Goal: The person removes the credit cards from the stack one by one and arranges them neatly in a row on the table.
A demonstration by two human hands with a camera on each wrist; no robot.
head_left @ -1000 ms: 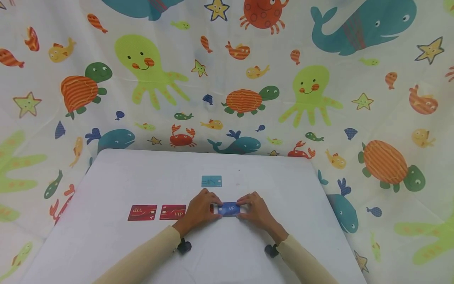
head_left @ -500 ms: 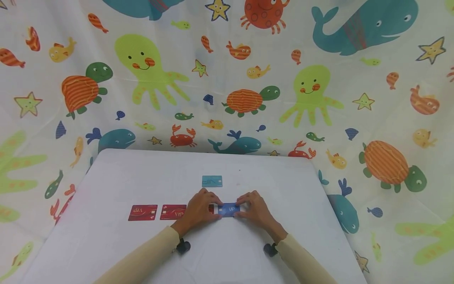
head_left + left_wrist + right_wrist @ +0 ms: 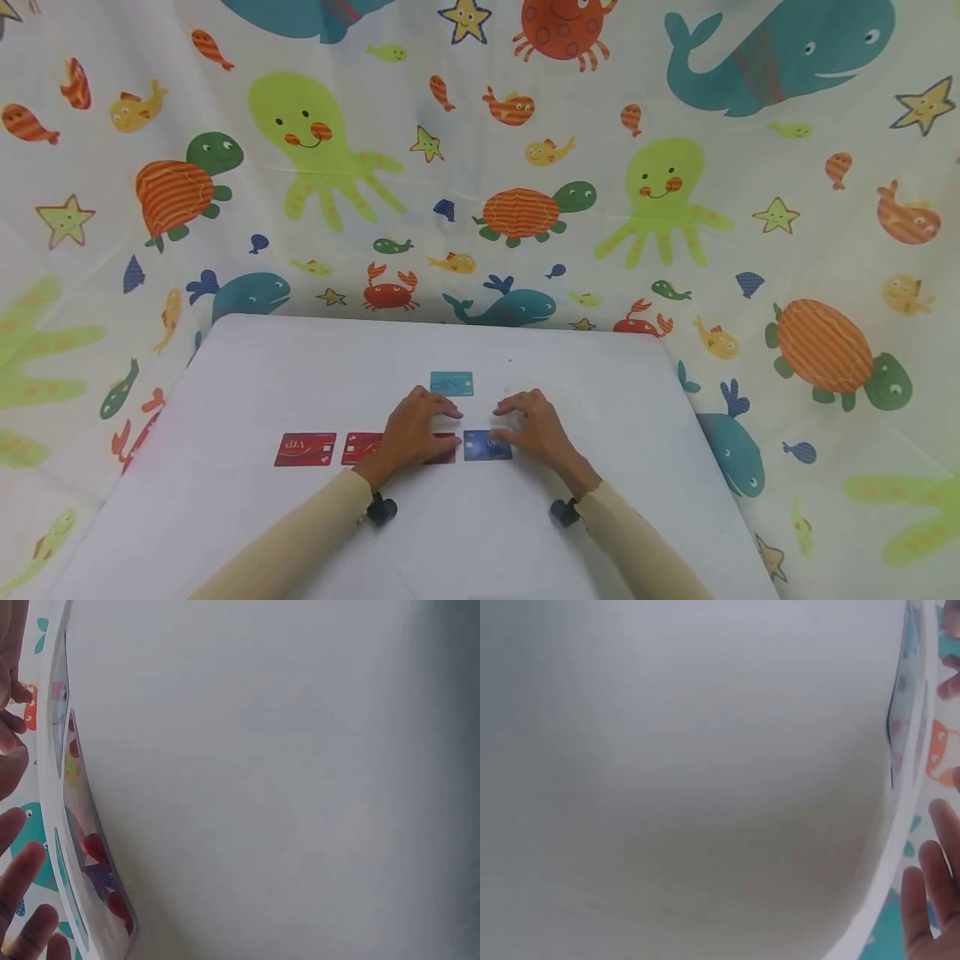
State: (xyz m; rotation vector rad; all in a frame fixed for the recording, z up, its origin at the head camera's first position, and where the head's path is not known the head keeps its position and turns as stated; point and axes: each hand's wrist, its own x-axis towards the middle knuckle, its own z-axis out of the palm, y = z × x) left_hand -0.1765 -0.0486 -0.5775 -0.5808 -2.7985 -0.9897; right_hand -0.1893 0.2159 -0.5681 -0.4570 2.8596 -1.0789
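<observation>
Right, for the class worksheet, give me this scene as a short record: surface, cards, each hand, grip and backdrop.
Surface: white table
Front row: three red cards, with a blue card at the right end
Beyond the row: a teal card
Left hand: over the red cards, partly hiding two of them
Right hand: thumb over the blue card's right part; whether it touches is unclear
Grip: neither hand holds a card
Backdrop: pale cloth printed with sea animals
</observation>
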